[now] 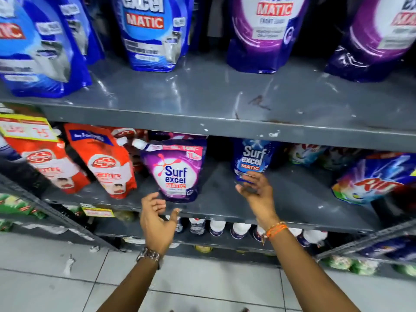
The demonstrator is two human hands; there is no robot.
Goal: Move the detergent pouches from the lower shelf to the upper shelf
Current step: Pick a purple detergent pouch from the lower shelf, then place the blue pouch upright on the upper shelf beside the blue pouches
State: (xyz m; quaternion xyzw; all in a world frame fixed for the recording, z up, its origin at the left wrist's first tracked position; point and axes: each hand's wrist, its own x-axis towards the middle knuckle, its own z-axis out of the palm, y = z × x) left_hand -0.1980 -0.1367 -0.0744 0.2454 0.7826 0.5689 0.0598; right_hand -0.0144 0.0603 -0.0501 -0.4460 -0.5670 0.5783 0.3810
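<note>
A purple Surf Excel Matic pouch (pixel 177 172) stands on the lower grey shelf (pixel 225 206). To its right stands a smaller blue Surf Excel Matic pouch (pixel 252 158). My left hand (pixel 157 219) is open just below and in front of the purple pouch, fingers apart, holding nothing. My right hand (pixel 256 192) is open with its fingertips at the blue pouch's bottom edge; no grip shows. On the upper shelf (pixel 225 104) stand large blue pouches (pixel 153 32) at left and purple pouches (pixel 263 34) at right.
Red pouches (pixel 105 163) fill the lower shelf's left side, and a colourful Rin bag (pixel 378 179) sits at its right. White bottles (pixel 238 230) line the shelf below. A bare strip runs along the upper shelf's front. White floor tiles lie underfoot.
</note>
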